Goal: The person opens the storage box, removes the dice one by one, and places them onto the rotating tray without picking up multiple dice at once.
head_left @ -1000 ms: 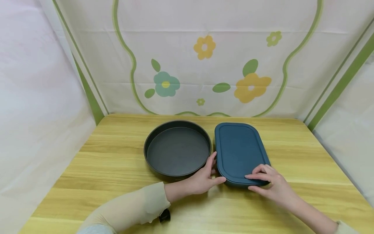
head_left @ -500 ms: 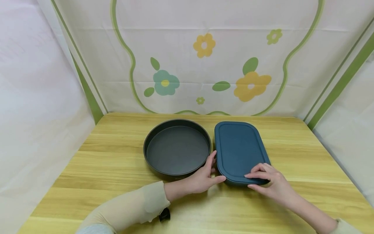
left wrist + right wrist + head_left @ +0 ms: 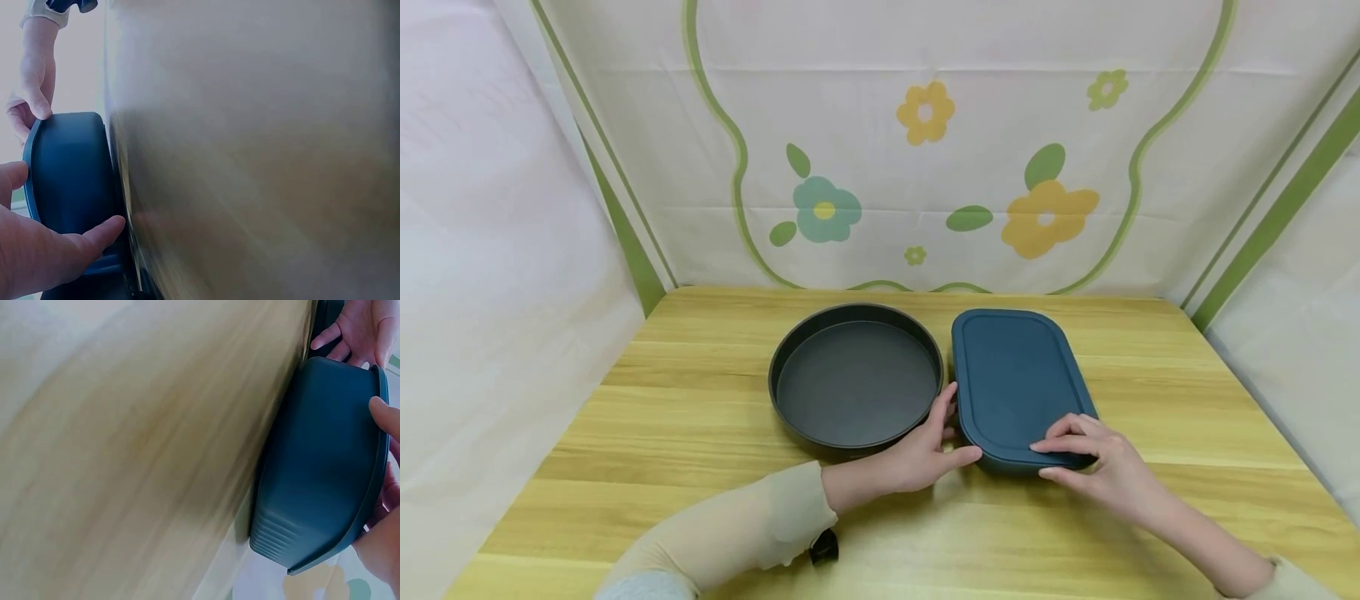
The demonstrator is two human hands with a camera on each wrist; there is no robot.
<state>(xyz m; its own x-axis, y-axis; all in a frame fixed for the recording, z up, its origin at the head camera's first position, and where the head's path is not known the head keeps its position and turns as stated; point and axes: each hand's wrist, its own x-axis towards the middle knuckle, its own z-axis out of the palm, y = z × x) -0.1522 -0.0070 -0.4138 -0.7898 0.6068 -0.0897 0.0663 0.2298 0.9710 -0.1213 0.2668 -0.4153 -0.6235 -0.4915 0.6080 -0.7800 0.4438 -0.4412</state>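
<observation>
A dark blue rectangular box with rounded corners stands on the table, its matching flat lid seated on top. At its near right corner my right hand pinches the lid's edge, with the thumb at the rim and the fingers bent over the top. My left hand lies along the left side, fingers extended, its thumb touching the near left corner. In the left wrist view the box's near wall shows between both hands.
Close to the left of the box sits a round black pan, with the left hand between them. A small black object shows beneath the left sleeve. Behind the wooden table hangs a flower-printed cloth.
The head view has shifted very slightly. Both hands keep their places on the box and lid.
</observation>
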